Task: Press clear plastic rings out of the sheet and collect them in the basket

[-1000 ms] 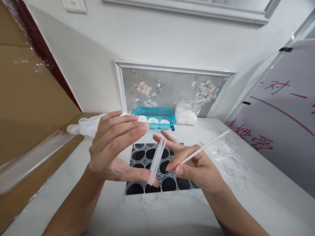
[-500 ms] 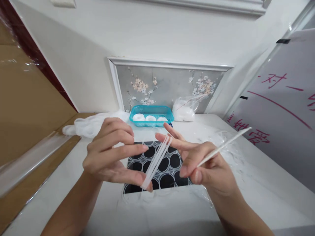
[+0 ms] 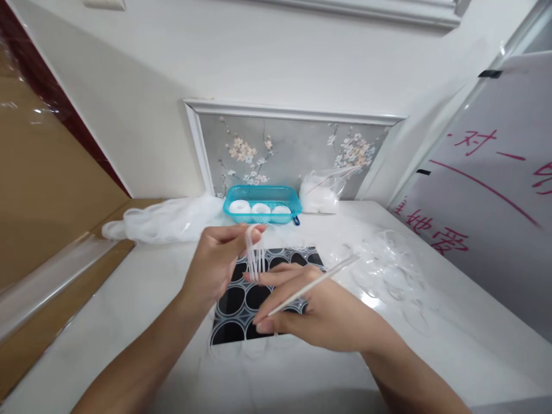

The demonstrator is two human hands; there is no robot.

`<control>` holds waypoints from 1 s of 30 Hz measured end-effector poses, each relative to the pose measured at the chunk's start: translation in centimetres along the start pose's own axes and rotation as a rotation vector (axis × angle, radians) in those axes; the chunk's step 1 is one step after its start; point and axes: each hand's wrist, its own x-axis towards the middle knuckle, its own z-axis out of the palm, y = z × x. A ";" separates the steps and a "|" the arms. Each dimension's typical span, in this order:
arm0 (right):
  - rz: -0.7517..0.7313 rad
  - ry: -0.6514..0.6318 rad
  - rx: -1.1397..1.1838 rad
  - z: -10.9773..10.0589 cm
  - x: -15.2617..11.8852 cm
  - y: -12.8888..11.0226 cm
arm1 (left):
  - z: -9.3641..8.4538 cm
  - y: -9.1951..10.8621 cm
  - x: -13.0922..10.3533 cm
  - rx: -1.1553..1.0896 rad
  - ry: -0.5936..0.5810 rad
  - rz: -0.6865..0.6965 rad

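My left hand (image 3: 219, 253) pinches the upper end of a looped bundle of white elastic bands (image 3: 255, 259). The bundle hangs down, and its lower end is looped round a finger of my right hand (image 3: 314, 305). Between the thumb and index finger of that hand is a thin white stick (image 3: 313, 283), pointing up to the right. Both hands are over a black sheet with a pattern of circles (image 3: 230, 299) on the white table (image 3: 194, 374).
Behind the hands stands a turquoise basket (image 3: 263, 191) with white rings. A clear bag of white material (image 3: 319, 195) is beside it. Clear bags (image 3: 172, 221) lie at left, loose transparent loops (image 3: 388, 270) at right. A whiteboard (image 3: 495, 190) leans at right.
My left hand has turned and closed on the bundle's upper end. My right hand has moved left and lower, still holding the stick. The bundle now hangs nearly upright.
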 end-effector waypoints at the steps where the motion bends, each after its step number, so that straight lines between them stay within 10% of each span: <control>1: 0.036 0.029 0.009 0.1 0.4 0.8 | 0.3 -0.9 0.3 -0.054 -0.011 -0.112; 8: 0.186 0.304 0.223 -0.9 0.7 8.8 | 0.7 -6.8 1.5 -0.088 -0.130 -0.526; 12: 0.355 0.607 0.312 -0.8 -1.9 11.6 | -0.4 -9.0 5.2 0.098 -0.182 -0.481; 20: 0.527 0.692 0.377 -1.1 -4.9 13.5 | -0.3 -13.0 17.8 0.974 -0.304 -0.306; 30: 0.627 0.738 0.235 -3.2 -5.9 13.7 | 4.5 -17.1 19.5 1.361 -0.544 -0.285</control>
